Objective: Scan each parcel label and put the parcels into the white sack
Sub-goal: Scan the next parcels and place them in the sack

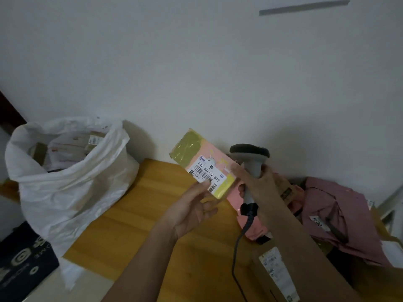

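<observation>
Your left hand [192,211] holds the parcel [205,168] above the worktop [139,210], fingers beneath, label up | your right hand [259,184] grips the scanner [250,162] just right | white sack [65,182] far left

parcel label [209,173] reads "502-602-12 812"; right tag [318,221] "202", rest unclear; dark box [24,264] near left "ONE".

A: Desk [152,214]?
B: Smooth yellow wood, faint sheen.
A: Beside it, white sack [72,182]?
B: Thin crinkled plastic, slightly glossy.
A: Parcel [202,164]?
B: Glossy tape, matt paper label [208,172].
A: Scanner [250,164]?
B: Matt grey plastic.
</observation>
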The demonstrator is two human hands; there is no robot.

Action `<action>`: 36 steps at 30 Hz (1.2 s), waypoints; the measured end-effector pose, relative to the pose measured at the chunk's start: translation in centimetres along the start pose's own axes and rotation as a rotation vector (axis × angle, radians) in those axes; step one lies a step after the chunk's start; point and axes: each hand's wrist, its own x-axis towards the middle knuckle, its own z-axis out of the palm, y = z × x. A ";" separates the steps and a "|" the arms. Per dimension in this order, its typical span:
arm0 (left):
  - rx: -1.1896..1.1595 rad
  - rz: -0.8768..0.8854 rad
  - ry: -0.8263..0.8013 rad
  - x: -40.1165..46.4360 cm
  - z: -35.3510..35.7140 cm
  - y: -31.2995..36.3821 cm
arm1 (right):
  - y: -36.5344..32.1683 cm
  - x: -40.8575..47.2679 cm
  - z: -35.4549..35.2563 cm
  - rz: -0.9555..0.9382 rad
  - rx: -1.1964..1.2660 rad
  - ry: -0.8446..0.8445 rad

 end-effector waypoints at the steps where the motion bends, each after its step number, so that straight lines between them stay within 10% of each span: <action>1: -0.012 0.023 0.029 0.0 -0.5 0.6 | -0.3 0.2 -0.3 0.017 -0.006 -0.010; 18: 0.198 -0.025 0.360 -0.9 -7.2 4.1 | -3.6 1.7 0.3 0.157 -0.282 0.006; 36: -0.036 0.051 0.748 -0.1 -9.7 3.3 | -10.5 -2.1 2.2 0.019 -0.379 -0.340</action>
